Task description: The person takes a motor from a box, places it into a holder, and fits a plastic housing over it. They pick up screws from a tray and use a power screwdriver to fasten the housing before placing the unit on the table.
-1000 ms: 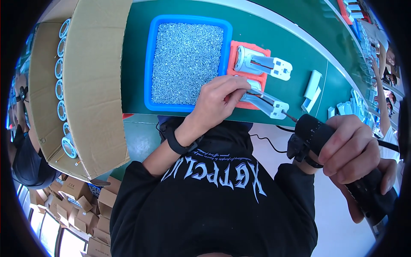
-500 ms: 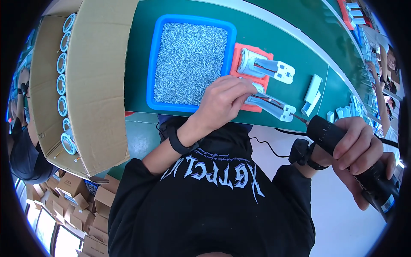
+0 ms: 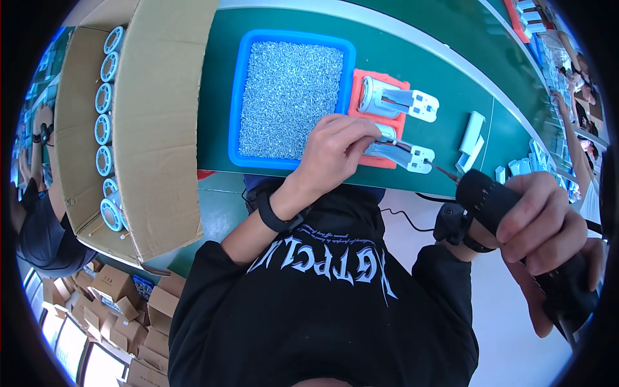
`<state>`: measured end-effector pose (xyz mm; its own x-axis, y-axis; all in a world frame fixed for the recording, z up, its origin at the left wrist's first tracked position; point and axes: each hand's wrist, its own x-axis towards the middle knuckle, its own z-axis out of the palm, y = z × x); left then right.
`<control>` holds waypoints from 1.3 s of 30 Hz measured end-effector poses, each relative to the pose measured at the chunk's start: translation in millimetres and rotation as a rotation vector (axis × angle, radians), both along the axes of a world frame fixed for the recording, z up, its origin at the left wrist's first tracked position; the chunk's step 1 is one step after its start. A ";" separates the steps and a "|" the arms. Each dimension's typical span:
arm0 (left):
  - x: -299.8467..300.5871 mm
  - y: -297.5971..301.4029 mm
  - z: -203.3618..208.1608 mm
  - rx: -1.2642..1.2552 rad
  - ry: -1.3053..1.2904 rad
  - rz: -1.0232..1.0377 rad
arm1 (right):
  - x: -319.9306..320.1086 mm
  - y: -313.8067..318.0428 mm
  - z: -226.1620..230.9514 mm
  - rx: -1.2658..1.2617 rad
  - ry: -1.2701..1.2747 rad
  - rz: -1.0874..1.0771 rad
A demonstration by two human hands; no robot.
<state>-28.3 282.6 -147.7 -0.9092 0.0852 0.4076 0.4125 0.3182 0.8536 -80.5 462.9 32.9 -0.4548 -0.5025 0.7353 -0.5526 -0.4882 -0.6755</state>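
Note:
My left hand (image 3: pixel 338 149) is closed, its thumb and fingers pinching at the rounded end of the nearer white plastic housing (image 3: pixel 420 159); the fingertips' exact grip is partly hidden. Dark wires run along the housing's channel. My right hand (image 3: pixel 541 222) wraps around a black electric screwdriver (image 3: pixel 480 198), whose thin bit reaches the holed end plate of that same housing. A second white housing (image 3: pixel 422 106) lies just beyond it. Both sit in an orange-red holder (image 3: pixel 378 76) on the green table.
A blue tray (image 3: pixel 235 106) full of small silver screws stands left of the holder. Further left, an open cardboard box (image 3: pixel 164 129) has several white round-ended parts along its inner side. White plastic pieces (image 3: pixel 471 135) lie at right. Other people work at both sides.
The whole view has shifted slightly. The screwdriver's bit meets the end plate a little further in, while my left hand stays at the nearer housing.

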 end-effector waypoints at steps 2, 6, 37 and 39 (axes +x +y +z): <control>2.2 -1.1 -1.3 0.105 -0.091 -0.021 | 4.6 10.1 1.8 -0.100 -0.025 -0.010; 5.7 -2.0 1.9 0.236 -0.122 -0.007 | 4.3 26.8 0.8 -0.229 -0.094 -0.073; 6.5 4.0 4.0 0.440 -0.211 -0.164 | -4.8 44.4 -9.8 -0.351 -0.210 -0.147; 6.9 5.8 5.9 0.369 -0.179 -0.124 | -4.3 38.0 -10.6 -0.343 -0.187 -0.134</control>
<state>-21.5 288.4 -141.7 -0.9605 0.0764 0.2675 0.2629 -0.0648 0.9626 -84.8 500.9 22.3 -0.6412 -0.1704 0.7482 -0.5096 -0.6345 -0.5812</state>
